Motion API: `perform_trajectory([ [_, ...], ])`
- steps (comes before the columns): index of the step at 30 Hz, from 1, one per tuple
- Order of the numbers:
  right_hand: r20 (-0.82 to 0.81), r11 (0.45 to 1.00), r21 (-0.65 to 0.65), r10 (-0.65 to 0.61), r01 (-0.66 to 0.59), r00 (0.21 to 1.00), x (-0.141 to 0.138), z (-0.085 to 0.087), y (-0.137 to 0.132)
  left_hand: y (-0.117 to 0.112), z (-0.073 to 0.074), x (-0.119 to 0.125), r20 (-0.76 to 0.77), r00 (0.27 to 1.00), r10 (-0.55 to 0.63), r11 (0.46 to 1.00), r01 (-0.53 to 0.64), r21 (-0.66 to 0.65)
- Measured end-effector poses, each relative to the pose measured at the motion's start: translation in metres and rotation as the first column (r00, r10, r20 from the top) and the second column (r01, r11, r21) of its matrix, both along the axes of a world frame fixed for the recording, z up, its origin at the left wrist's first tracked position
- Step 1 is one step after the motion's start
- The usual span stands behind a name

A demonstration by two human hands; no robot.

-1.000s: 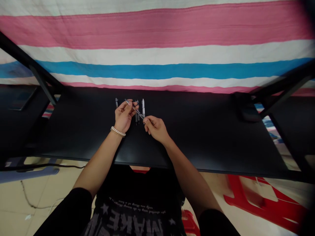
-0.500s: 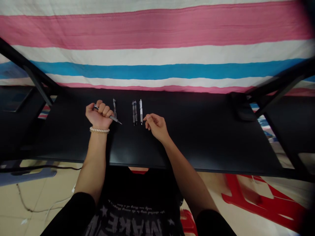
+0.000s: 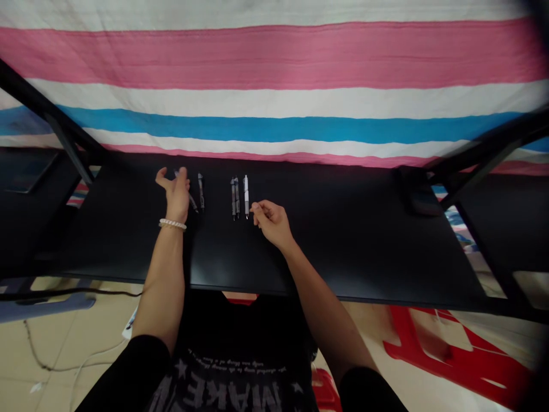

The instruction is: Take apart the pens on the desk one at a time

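Left grip (image 3: 176, 191) spread, pen (image 3: 193, 202) partly hidden beneath it — right grip (image 3: 273, 222) curled closed

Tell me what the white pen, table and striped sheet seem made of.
White pen: probably plastic, judging by its even white barrel; gloss unclear at this size. Table: perhaps laminate, satin black, with soft reflections. Striped sheet: matte, creased and pliable-looking, so fabric or woven plastic.

Your left hand (image 3: 175, 191) is hiding part of one pen (image 3: 193, 202); the bottom edge is cutting off your shirt (image 3: 244, 337), whose smallest lettering (image 3: 238, 368) is blurring.
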State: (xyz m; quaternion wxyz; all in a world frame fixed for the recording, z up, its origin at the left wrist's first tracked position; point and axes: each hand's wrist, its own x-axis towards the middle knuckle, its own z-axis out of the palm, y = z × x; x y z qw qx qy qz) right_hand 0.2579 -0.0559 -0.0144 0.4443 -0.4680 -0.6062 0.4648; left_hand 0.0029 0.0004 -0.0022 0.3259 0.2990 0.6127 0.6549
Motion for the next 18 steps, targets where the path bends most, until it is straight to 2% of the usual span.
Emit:
perform_trajectory([
  [2, 0.032, 1.0, 0.006, 0.015, -0.015, 0.999, -0.001, -0.002, 0.0, -0.002, -0.009, 0.003, -0.259, 0.963, -0.073, 0.996, 0.057, -0.069],
  [5, 0.052, 1.0, 0.008, 0.018, -0.019, 0.998, -0.002, -0.003, 0.0, -0.011, -0.015, 0.006, -0.555, 0.814, -0.17, 0.981, 0.085, -0.176],
  [7, 0.078, 1.0, 0.017, -0.008, 0.007, 0.997, -0.002, -0.004, 0.001, -0.016, -0.017, 0.008, -0.678, 0.703, -0.216, 0.971, 0.085, -0.221],
  [9, 0.169, 0.996, 0.071, -0.06, 0.049, 0.984, -0.002, -0.006, 0.001, -0.018, -0.018, 0.01, -0.733, 0.639, -0.233, 0.969, 0.085, -0.233],
  [11, 0.318, 0.98, 0.195, -0.109, 0.047, 0.942, -0.002, -0.008, 0.001, -0.017, -0.019, 0.009, -0.752, 0.623, -0.214, 0.973, 0.069, -0.22],
  [14, 0.513, 0.925, 0.37, -0.127, -0.085, 0.849, -0.002, -0.009, -0.001, -0.014, -0.019, 0.004, -0.762, 0.628, -0.157, 0.98, 0.001, -0.201],
  [16, 0.582, 0.904, 0.396, -0.114, -0.159, 0.805, -0.003, -0.01, -0.002, -0.012, -0.018, 0.0, -0.754, 0.647, -0.115, 0.981, -0.045, -0.188],
  [18, 0.619, 0.906, 0.381, -0.099, -0.187, 0.779, -0.003, -0.01, -0.002, -0.012, -0.017, -0.001, -0.736, 0.673, -0.079, 0.985, -0.06, -0.16],
])
